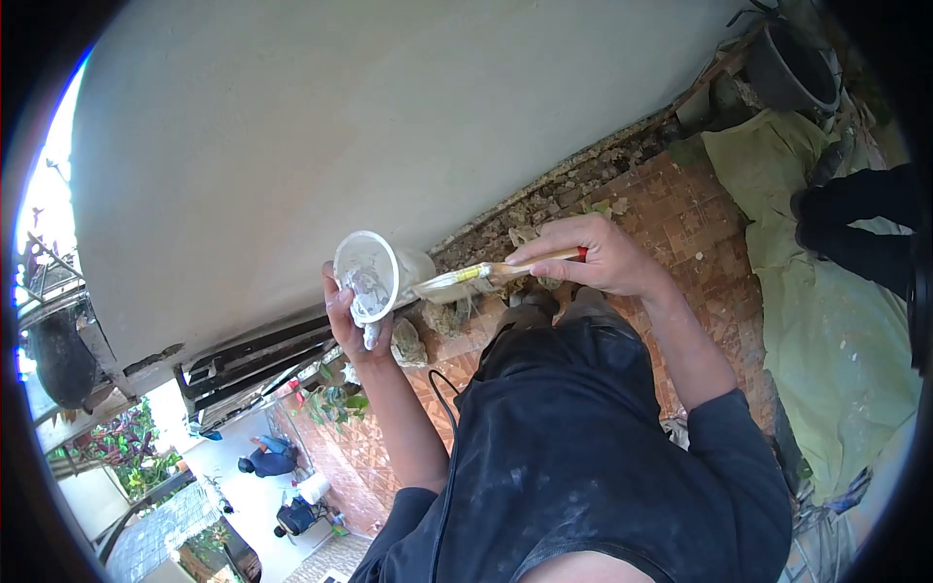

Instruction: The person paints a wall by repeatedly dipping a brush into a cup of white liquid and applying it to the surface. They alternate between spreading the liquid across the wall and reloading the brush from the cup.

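Note:
My left hand (342, 325) is closed around a white plastic cup (365, 250), its open mouth tilted toward me. White paint coats the inside of the cup, and some is smeared on my fingers. In my right hand (610, 255) a paintbrush (472, 274) is gripped by its wooden handle, which has a red end. The brush's whitish bristles point left, with their tips close beside the cup's rim. Past both hands rises a pale wall (389, 126).
Debris lines the wall's foot beside the tiled floor (680, 223). A pale green cloth (826, 340) covers the floor at right, where a person's dark-clothed legs (860, 222) show. A dark bucket (792, 68) stands upper right. Two people (270, 457) are far off, lower left.

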Tool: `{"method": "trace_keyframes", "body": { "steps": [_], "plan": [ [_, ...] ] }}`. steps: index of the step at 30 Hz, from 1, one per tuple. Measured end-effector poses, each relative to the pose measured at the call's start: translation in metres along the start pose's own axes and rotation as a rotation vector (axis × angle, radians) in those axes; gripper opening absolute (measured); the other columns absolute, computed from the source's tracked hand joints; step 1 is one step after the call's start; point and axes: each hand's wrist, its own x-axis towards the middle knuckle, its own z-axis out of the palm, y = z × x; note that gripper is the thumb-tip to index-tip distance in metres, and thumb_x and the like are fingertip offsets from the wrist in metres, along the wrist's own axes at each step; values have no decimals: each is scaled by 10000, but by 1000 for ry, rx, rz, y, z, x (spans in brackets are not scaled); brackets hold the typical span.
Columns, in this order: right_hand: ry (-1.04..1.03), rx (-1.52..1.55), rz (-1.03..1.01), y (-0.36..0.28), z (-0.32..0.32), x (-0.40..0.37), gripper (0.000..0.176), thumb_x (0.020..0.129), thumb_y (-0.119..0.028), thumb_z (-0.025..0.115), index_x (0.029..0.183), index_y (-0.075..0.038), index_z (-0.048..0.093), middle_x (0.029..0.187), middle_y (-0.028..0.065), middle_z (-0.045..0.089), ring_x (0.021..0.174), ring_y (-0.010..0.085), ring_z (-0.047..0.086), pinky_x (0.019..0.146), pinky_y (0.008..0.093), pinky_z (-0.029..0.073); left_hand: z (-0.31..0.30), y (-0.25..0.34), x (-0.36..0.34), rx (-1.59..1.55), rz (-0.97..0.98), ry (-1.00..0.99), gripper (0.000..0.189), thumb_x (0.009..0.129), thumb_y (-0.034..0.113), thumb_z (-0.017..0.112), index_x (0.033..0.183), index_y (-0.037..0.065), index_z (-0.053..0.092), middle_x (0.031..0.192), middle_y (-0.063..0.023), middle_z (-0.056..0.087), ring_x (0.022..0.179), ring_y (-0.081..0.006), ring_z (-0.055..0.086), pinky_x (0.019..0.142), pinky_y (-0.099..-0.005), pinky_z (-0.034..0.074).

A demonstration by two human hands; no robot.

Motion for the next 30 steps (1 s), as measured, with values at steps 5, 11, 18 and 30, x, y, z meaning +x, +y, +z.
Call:
{"method": "trace_keyframes", "body": {
  "steps": [5,11,18,30],
  "plan": [
    [61,354,275,12,-5,-14,253,916,-175,677,1143,-68,708,776,20,663,603,58,542,529,238,449,-15,4,-6,-356,-137,-136,331,804,98,582,1116,41,484,1103,-168,583,1025,-281,617,892,-510,563],
    [223,462,294,54,1,-8,250,951,-145,628,1159,-18,686,648,-17,532,531,37,431,446,210,347,-2,7,-17,-359,-45,-94,514,867,206,553,1308,-43,464,1204,-225,592,988,-308,658,885,-500,552],
    [97,621,296,45,36,6,274,956,-186,636,1165,-13,679,659,-23,513,540,38,412,446,207,337,1,0,-17,-330,4,-68,488,895,214,519,1285,-70,450,1159,-231,601,925,-235,658,777,-420,589],
    [221,956,276,65,25,-32,299,958,-176,627,1158,47,636,749,9,539,609,55,448,443,187,354,21,-1,-24,-140,79,102,503,859,140,552,1332,11,439,1107,-198,606,845,-213,679,635,-320,605]
  ]
}}
